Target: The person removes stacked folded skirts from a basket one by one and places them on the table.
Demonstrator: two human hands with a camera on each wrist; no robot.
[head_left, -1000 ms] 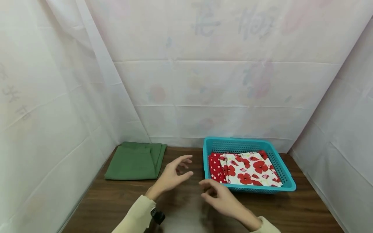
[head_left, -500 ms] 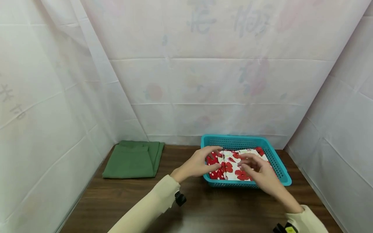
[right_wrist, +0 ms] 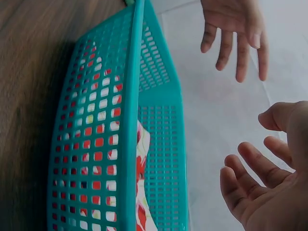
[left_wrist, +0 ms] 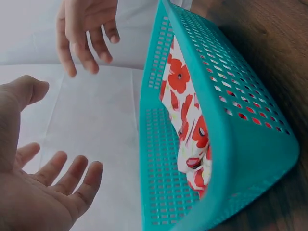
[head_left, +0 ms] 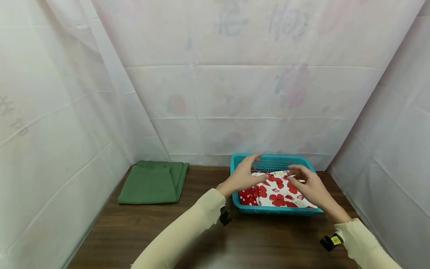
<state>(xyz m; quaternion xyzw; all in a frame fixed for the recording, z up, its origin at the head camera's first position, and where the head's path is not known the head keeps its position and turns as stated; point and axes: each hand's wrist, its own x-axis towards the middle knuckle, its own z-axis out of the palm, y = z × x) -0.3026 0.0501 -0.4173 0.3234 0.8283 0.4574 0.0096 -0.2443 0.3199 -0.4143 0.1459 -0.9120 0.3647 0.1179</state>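
Observation:
A turquoise plastic basket [head_left: 279,211] with holed walls sits at the back right of the table. In it lie a white cloth with red flowers [head_left: 278,200] and, at its left, a red cloth with white dots [head_left: 247,197]. Above the basket's left part hovers my left hand [head_left: 243,177], fingers spread and relaxed, holding nothing. My right hand [head_left: 310,188] hangs over the right part, loosely curved and bare. Both wrist views put the left hand [left_wrist: 53,187] and right hand [right_wrist: 264,178] higher than the basket rim, apart from the cloths.
A folded green cloth [head_left: 151,185] lies at the table's back left. White printed curtains [head_left: 215,93] close in the brown wooden table [head_left: 134,231] at the back and on both sides. Each wrist wears a small black device [head_left: 225,216].
Both hands have moved right and away from the body, from the table in front of the basket to above it. The cloths lie as before, and neither hand has taken anything.

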